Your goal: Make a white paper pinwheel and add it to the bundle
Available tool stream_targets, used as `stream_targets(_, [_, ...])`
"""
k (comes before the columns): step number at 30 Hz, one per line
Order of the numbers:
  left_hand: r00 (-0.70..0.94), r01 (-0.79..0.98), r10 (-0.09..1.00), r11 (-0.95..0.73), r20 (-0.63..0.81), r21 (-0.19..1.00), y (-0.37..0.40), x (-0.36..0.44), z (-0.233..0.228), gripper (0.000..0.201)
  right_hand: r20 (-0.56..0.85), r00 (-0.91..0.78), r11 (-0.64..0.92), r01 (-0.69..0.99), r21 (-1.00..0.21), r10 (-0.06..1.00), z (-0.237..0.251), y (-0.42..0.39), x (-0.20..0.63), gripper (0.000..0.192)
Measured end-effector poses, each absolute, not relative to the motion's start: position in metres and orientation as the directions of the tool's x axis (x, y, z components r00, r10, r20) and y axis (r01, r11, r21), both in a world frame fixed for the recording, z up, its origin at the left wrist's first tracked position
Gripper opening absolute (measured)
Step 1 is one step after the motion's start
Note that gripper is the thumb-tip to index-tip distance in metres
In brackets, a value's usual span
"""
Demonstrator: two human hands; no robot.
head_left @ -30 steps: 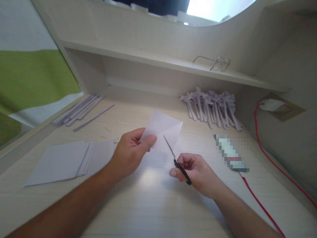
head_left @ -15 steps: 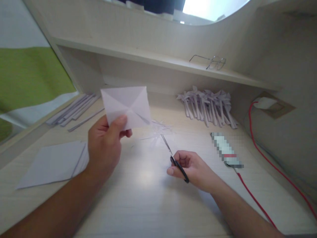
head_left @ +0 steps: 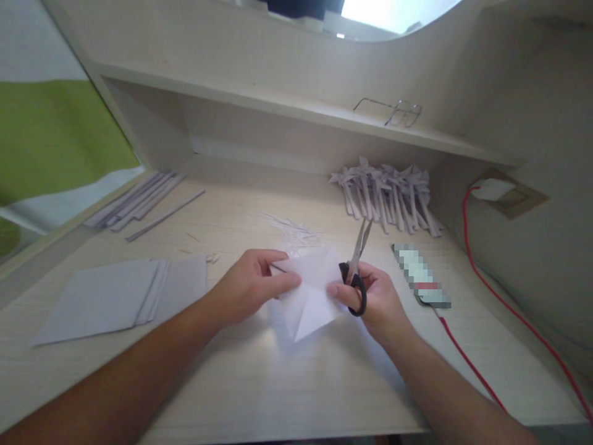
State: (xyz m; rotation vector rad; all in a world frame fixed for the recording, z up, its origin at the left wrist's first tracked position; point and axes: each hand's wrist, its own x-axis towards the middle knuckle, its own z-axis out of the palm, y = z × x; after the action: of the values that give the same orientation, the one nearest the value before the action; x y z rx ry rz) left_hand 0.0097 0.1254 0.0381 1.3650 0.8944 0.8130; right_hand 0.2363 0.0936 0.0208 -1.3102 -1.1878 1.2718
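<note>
Pinching creased paper square [head_left: 317, 275] at frame centre: left hand [head_left: 250, 285] on its left edge, right hand [head_left: 378, 301] on its right edge, also gripping scissors [head_left: 356, 266], blades slightly parted, long axis up-frame, right of paper; white scraps [head_left: 296, 232] beyond

Head cam: single view, angled forward and down.
Sits over near edge of desk [head_left: 222, 389], close to left hand [head_left: 257, 284] and right hand [head_left: 377, 300] mid-frame; shelf [head_left: 231, 97] crosses upper part.
</note>
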Motion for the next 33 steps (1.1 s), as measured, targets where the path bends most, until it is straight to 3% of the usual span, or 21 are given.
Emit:
stream_targets(4, [0.307,-0.025,0.951,0.039,-0.029,0.999,0.128,0.011,0.035,0.024,-0.099,0.005,-0.099,0.053,-0.994,0.995,0.02,0.092,0.23,0.033])
stream_targets(13, [0.457,0.109,0.888,-0.006,-0.044,0.994,0.125,0.015,0.032,0.031,0.028,0.154,0.014,0.092,-0.996,0.988,0.018,0.093,0.232,0.028])
stream_targets(17, [0.373,0.06,0.927,-0.055,0.029,0.997,0.127,0.015,0.034,0.029,-0.043,0.048,-0.047,0.085,-0.995,0.998,0.02,0.095,0.231,0.031])
stream_targets(25, [-0.055,-0.008,0.976,-0.212,0.211,0.977,0.132,0.002,0.037,0.028,-0.24,-0.28,-0.199,0.167,-0.966,0.93,0.026,0.093,0.229,0.035])
stream_targets(33, [-0.042,-0.043,0.976,-0.215,0.213,0.976,0.133,0.003,0.038,0.026,-0.389,-0.383,-0.34,0.191,-0.921,0.838,0.032,0.086,0.224,0.047])
